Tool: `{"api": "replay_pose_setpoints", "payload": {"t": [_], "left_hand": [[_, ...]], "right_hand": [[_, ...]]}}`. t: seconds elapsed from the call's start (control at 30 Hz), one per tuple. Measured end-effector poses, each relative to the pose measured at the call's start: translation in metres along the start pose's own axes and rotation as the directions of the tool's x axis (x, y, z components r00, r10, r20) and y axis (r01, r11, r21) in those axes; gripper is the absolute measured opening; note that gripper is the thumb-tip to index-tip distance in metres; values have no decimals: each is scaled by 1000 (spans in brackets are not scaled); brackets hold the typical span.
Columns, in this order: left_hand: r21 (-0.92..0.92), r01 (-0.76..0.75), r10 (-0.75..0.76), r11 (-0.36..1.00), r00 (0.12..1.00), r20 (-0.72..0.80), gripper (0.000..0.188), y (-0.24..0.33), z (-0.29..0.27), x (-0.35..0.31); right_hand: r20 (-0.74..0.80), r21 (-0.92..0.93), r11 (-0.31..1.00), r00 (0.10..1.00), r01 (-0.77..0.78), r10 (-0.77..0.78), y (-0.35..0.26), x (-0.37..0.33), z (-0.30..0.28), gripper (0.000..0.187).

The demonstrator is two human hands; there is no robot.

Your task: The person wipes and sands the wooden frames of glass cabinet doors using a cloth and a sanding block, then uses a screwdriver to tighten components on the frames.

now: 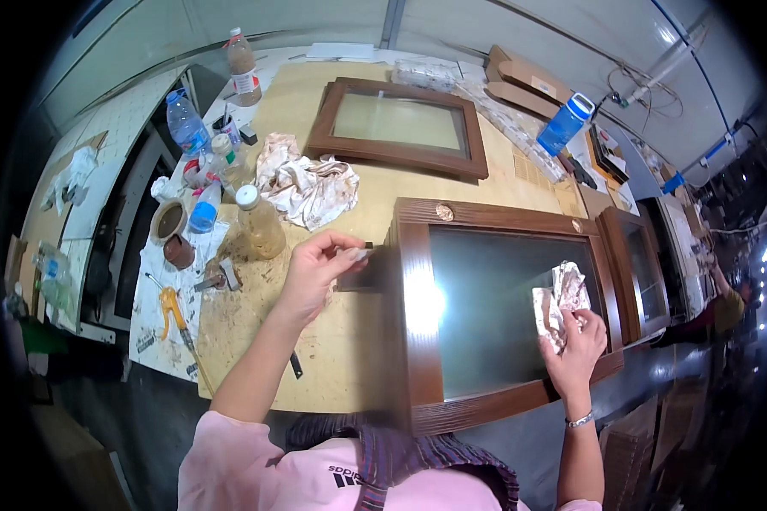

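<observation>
A dark brown wooden framed door with a glass panel (503,298) lies in front of me, on top of others like it. My right hand (575,349) grips a crumpled white cloth (562,298) with brown stains, over the right part of the glass. Left of the frame, my left hand (315,272) pinches a small pale piece with a dark tip (363,251); its kind is too small to tell. Two round openings (445,212) show pale wood along the frame's far rail.
Another framed glass door (400,128) lies farther back on the yellowish table (256,358). To the left stand plastic bottles (260,226), a small brown pot (179,251), a stained rag (311,187) and a yellow-handled tool (172,311). A blue bottle (565,125) stands back right.
</observation>
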State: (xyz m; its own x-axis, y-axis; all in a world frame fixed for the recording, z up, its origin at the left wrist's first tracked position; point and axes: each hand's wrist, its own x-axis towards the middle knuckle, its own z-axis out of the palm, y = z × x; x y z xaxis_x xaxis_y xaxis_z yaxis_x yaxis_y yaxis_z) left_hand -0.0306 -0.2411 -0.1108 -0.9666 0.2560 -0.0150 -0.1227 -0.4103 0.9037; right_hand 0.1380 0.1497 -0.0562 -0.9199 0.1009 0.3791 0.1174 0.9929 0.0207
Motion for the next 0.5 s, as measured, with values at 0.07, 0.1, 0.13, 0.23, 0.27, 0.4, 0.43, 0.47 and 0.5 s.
{"api": "replay_pose_setpoints", "payload": {"t": [0.07, 0.1, 0.13, 0.23, 0.27, 0.4, 0.43, 0.47, 0.5], "left_hand": [[198, -119, 105, 973, 991, 78, 23, 0, 1, 12], [241, -194, 166, 951, 977, 131, 23, -1, 7, 14], [278, -271, 225, 922, 956, 185, 24, -1, 10, 15], [460, -336, 218, 822, 932, 290, 31, 0, 10, 17], [488, -390, 242, 781, 909, 339, 31, 0, 9, 22], [515, -628, 341, 584, 765, 547, 29, 0, 10, 45], [516, -713, 368, 474, 693, 620, 28, 2, 9, 57], [503, -786, 387, 359, 616, 686, 26, 3, 9, 71], [513, -786, 396, 345, 617, 680, 22, 2, 3, 86]], "right_hand": [[-107, 6, 996, 990, -94, 94, -5, -4, 13, 41], [-97, 33, 991, 987, -127, 130, -5, -4, 17, 36], [-86, 61, 985, 983, -160, 165, -5, -5, 19, 31], [-68, 36, 976, 974, -213, 215, -13, -3, 21, 23], [-65, 33, 974, 972, -225, 226, -13, -2, 21, 22], [-69, 35, 968, 965, -249, 251, -14, -2, 18, 18], [-55, 38, 964, 963, -262, 264, -13, -3, 19, 18], [-41, 38, 962, 962, -269, 270, -12, -2, 17, 18], [-47, 46, 965, 965, -257, 259, -16, 0, 16, 17]]}}
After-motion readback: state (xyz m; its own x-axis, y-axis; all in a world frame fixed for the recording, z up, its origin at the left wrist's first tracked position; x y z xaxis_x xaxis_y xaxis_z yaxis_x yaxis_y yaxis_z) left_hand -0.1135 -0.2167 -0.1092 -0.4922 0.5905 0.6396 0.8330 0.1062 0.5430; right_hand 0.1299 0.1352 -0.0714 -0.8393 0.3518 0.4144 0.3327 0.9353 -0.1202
